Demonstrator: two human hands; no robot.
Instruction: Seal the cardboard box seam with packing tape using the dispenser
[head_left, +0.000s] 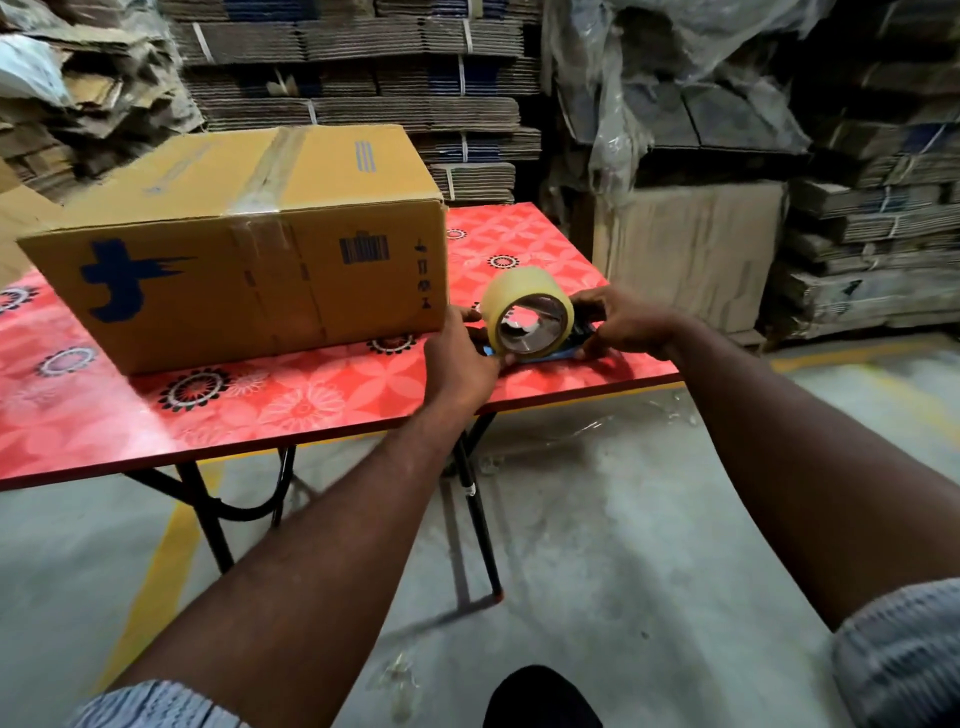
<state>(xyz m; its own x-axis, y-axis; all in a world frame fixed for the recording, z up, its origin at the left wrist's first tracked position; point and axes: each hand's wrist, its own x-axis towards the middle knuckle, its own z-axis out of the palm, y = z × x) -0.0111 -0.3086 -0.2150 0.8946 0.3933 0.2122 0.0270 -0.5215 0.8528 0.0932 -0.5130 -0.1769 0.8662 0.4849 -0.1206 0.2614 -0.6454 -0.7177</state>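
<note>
A closed brown cardboard box (244, 244) with blue print stands on the red patterned table (291, 410), with clear tape over its top seam and down the front. To its right, at the table's near right corner, lies a blue tape dispenser (558, 352) carrying a yellowish roll of packing tape (524, 312). My left hand (460, 358) grips the dispenser's front end beside the roll. The rear part sits under my right hand (623, 325), which hides the handle.
Tall stacks of flattened cardboard (363, 78) fill the back and right. A wrapped carton (691, 254) stands right behind the table's far corner. The folding table's black legs (478, 519) stand on a concrete floor with yellow lines.
</note>
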